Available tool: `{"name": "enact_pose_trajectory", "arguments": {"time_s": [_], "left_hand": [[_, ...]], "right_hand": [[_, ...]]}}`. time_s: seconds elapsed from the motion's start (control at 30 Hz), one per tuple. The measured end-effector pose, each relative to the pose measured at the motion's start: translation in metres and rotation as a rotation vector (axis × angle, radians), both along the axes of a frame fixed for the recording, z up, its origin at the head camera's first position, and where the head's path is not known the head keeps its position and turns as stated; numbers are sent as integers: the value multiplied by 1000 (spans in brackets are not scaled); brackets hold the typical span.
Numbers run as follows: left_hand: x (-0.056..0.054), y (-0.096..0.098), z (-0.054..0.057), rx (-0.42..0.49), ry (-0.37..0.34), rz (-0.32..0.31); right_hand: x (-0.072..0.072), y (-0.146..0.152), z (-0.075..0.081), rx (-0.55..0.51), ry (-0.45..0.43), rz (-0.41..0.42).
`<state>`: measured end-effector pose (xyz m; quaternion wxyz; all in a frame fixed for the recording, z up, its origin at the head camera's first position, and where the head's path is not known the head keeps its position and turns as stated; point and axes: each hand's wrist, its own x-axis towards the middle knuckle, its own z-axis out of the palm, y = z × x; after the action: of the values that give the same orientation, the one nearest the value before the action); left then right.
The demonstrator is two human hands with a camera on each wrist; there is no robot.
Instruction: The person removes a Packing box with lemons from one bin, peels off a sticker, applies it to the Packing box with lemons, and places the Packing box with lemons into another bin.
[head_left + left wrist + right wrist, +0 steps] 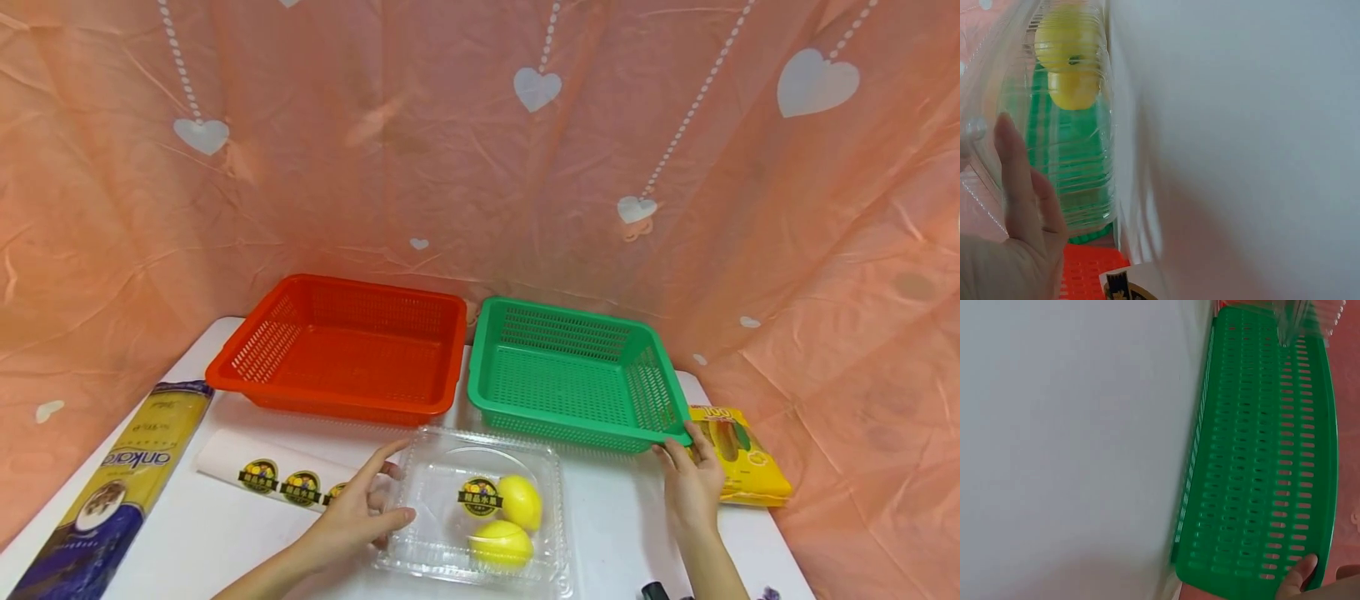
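Observation:
A clear plastic clamshell box (438, 533) with a round fruit sticker on its lid lies at the front middle of the table, two yellow lemons (502, 543) inside. My left hand (348, 521) is at the box's left side, thumb and fingers spread and fairly straight; whether they touch it is hard to tell. In the left wrist view the thumb (1013, 169) stands up beside the clear wall. My right hand (693, 483) pinches the near right corner of the green basket (562, 429). In the right wrist view, the thumb (1297, 575) presses that basket's outer wall.
A red basket (337, 400) stands left of the green one. White paper with fruit stickers (258, 475) lies before it. A spaghetti packet (127, 483) is at the left edge, a yellow packet (746, 467) at the right. Small dark objects (655, 591) lie at the front. A pink curtain (465, 167) hangs behind.

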<state>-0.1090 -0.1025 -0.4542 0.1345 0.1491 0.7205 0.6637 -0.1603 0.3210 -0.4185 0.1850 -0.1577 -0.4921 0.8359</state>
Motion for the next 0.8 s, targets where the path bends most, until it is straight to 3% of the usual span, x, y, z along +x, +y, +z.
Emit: {"name": "enact_pose_trajectory", "arguments": {"time_s": [0.27, 0.53, 0.67, 0.8], "left_hand": [[3, 4, 8, 31, 5, -13], [1, 7, 24, 61, -13, -95], [-5, 11, 36, 61, 6, -83], [-21, 18, 55, 70, 48, -76]], "right_hand": [[-3, -3, -1, 27, -12, -16], [-4, -4, -1, 9, -12, -36], [-4, -5, -1, -11, -4, -42], [-3, -4, -1, -19, 2, -58]]}}
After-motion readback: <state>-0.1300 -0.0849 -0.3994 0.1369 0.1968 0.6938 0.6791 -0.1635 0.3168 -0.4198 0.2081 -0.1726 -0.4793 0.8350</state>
